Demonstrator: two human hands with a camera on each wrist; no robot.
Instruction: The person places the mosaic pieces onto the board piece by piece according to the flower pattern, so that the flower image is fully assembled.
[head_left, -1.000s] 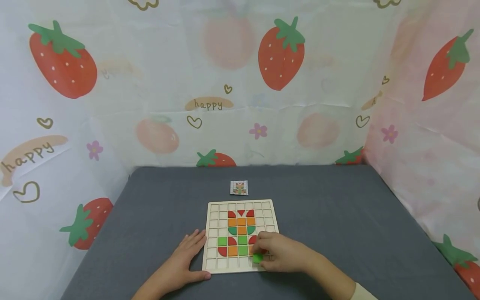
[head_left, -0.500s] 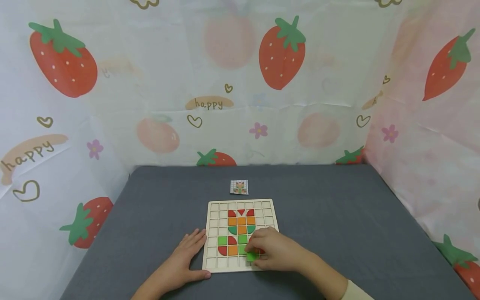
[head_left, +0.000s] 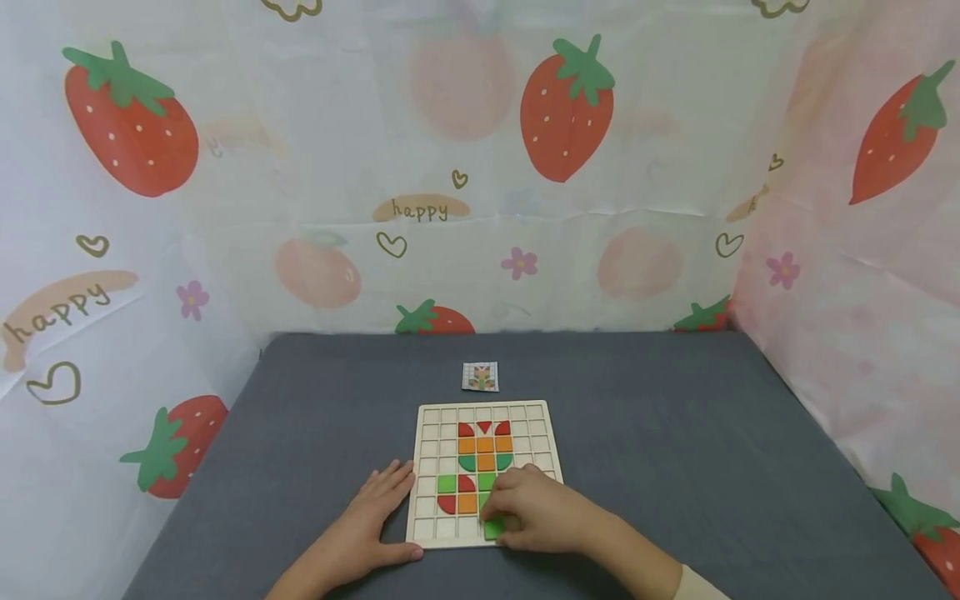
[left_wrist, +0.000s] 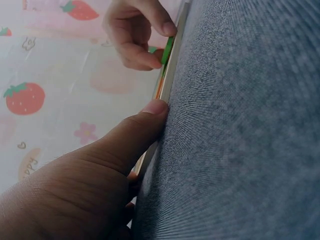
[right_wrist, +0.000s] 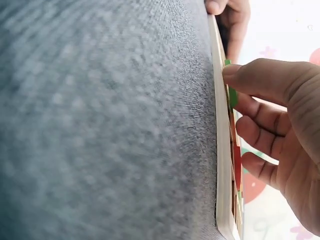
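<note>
A wooden grid board lies on the cloth, with red, orange and green flat tiles forming a pattern in its cells. My left hand lies along the board's left side, fingers straight, its thumb at the near left corner. Between thumb and fingers, my right hand pinches a bright green square tile over the bottom row, close to the near rim. In the right wrist view the tile stands slightly tilted against the board's surface. Part of the pattern's right side is hidden under the right hand.
A small printed card with a coloured pattern on a grid lies just beyond the board. Dark grey cloth covers the table. A strawberry-print curtain encloses the back and both sides.
My right hand has moved left and nearer to me with the green tile, from the board's lower right to the bottom row's middle. The left hand stays in place.
</note>
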